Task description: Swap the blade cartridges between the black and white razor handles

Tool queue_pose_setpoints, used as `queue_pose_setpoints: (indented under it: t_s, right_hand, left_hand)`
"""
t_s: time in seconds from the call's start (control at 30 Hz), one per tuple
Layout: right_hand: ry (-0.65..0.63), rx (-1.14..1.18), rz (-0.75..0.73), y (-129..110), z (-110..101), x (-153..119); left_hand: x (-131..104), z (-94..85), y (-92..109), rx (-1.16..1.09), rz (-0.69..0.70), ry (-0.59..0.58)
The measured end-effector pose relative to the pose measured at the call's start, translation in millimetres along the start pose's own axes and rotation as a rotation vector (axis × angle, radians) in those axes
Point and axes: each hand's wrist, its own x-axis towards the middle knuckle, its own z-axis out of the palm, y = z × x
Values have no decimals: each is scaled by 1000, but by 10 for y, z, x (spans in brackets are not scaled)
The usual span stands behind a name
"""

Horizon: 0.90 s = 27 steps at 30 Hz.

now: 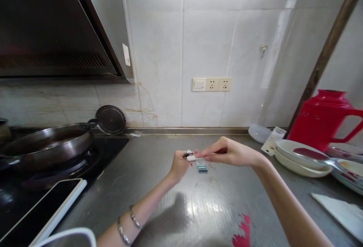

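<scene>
Above the middle of the metal counter, my left hand (180, 165) is closed around a small white piece (191, 158). A small black-and-white patch shows at its fingers; I cannot tell what it is. From the right, my right hand (231, 152) pinches with thumb and forefinger at the right end of the same white piece. Just below the fingertips lies a small clear item with teal and dark stripes (202, 169), on the counter. Two bracelets circle my left wrist.
A steel pan (53, 145) stands on the black stove at left, near a white-edged phone-like slab (48, 209). Stacked bowls (300, 163) and a red jug (326, 120) stand at right. Red torn scraps (243, 232) and a white sheet (340, 211) lie nearer.
</scene>
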Motion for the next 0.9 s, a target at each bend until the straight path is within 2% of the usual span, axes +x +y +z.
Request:
queue_pose_setpoints:
  t_s: [0.17, 0.3, 0.47, 0.6, 0.73, 0.83, 0.9]
  right_hand:
    - [120, -24, 8, 4, 55, 42]
    - [35, -42, 0, -2, 62, 36]
    - [131, -104, 5, -30, 51, 17]
    - [42, -107, -10, -54, 64, 22]
    - [148, -113, 3, -54, 72, 28]
    - [54, -90, 13, -45, 61, 21]
    - [41, -81, 9, -41, 49, 13]
  left_hand:
    - [20, -14, -28, 32, 3, 7]
    - [34, -28, -45, 29, 1, 4]
    - [40, -36, -26, 42, 7, 4]
    - [33, -38, 0, 31, 2, -7]
    - [27, -40, 4, 44, -5, -5]
    - [28, -38, -5, 47, -11, -19]
    - [33, -37, -6, 46, -9, -9]
